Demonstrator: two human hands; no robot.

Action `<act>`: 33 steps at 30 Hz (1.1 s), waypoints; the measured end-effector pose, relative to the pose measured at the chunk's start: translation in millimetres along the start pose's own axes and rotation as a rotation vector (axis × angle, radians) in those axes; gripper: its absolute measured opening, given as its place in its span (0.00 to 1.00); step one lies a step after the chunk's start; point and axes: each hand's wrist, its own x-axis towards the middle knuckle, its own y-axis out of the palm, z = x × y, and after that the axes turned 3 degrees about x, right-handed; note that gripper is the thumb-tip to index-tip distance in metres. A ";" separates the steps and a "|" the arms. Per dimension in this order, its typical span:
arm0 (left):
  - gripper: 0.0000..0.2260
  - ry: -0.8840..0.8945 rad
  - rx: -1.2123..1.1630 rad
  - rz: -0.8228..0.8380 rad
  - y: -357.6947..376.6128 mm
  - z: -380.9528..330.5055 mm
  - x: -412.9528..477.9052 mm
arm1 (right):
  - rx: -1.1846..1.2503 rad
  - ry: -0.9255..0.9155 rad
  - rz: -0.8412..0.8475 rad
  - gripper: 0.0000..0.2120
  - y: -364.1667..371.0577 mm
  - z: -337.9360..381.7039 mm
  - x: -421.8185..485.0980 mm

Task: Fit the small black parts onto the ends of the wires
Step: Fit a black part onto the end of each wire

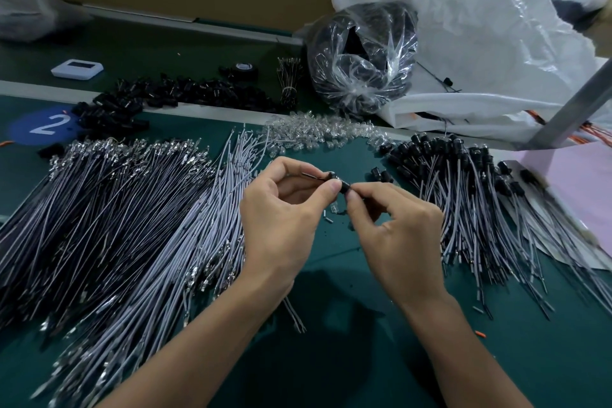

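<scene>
At frame centre, the left hand is pinching a wire between thumb and curled forefinger. The right hand is pinching a black part at its fingertips, with the other fingers curling loosely. Both grips are closing tight, and the two hands are meeting at the part. The fingertips are hiding the joint, so seating cannot be confirmed.

Recommended: hold the wire close to its end to stop it buckling, line it up with the part's opening, and push straight until seated.

Bare wires are lying at left, fitted wires at right.
</scene>
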 end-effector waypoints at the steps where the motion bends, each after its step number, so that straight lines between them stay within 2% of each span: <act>1: 0.11 0.009 0.014 0.007 -0.6 -0.1 0.1 | 0.008 0.001 0.004 0.04 -0.2 -0.2 -0.3; 8: 0.10 0.063 0.076 0.029 -3.0 -1.4 0.3 | 0.086 0.032 -0.013 0.04 0.9 0.3 0.4; 13: 0.11 0.051 0.072 0.049 -3.1 -3.8 2.0 | 0.176 0.128 0.013 0.03 -0.6 -0.5 0.9; 18: 0.17 -0.018 -0.026 0.075 -5.1 -8.9 6.6 | 0.210 0.180 -0.016 0.03 -1.7 1.1 5.4; 21: 0.16 -0.058 -0.054 0.092 -6.1 -8.8 6.8 | 0.217 0.209 -0.002 0.08 -3.7 1.6 5.8; 23: 0.16 -0.078 -0.065 0.110 -6.6 -8.0 7.6 | 0.211 0.205 0.020 0.12 -5.1 0.8 7.1; 29: 0.14 -0.083 -0.077 0.130 -6.7 -8.0 7.7 | 0.201 0.112 0.041 0.10 -4.5 2.0 8.1; 33: 0.07 -0.080 -0.098 0.208 -9.3 -12.0 8.5 | 0.121 0.026 -0.019 0.06 -6.6 -0.7 8.2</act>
